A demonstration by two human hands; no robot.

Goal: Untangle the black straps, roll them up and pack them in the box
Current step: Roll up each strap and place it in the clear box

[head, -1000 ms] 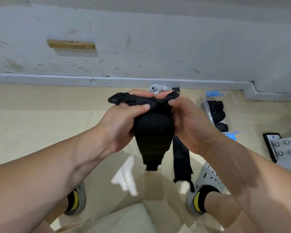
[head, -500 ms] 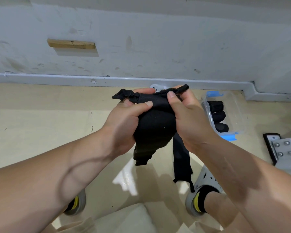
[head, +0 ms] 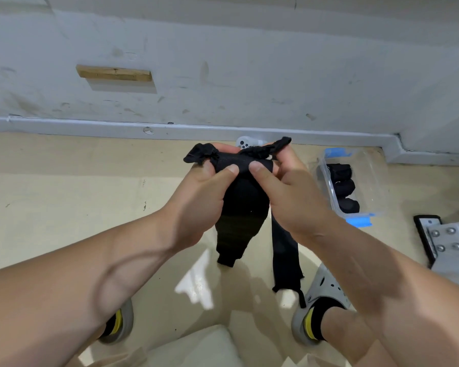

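Both hands meet at the middle of the view, raised above the floor, and together they hold the black strap (head: 243, 205). The left hand (head: 199, 200) grips its bunched upper part from the nine o'clock side, fingers curled behind the fabric and thumb pressed across the front. A crumpled end sticks out past its knuckles toward eleven o'clock. The right hand (head: 292, 200) closes on the same bunch from the three o'clock side. Its thumb lies on the front almost tip to tip with the left thumb, and its fingers pinch a frayed end that points toward one o'clock. Below the thumbs the strap hangs wide and tapers to a narrow folded end at six o'clock.

A second black length (head: 285, 250) drops just beside it at five o'clock, under the right wrist, ending ragged near the right clog (head: 326, 287) (the hand hides its top, so I cannot tell whether it is part of the same strap).

The box (head: 376, 178), clear plastic with blue latches, stands on the floor at three o'clock from the hands, apart from them. Three rolled black straps (head: 343, 186) lie in a row along its left side.

A white controller (head: 243, 143) peeks out behind the fingers at twelve o'clock, close to the baseboard. A grey plate with four bolts (head: 445, 239) sits at four o'clock by the right edge. A wooden block (head: 114, 73) is fixed to the wall at ten o'clock, and the left clog (head: 123, 327) shows at seven o'clock.
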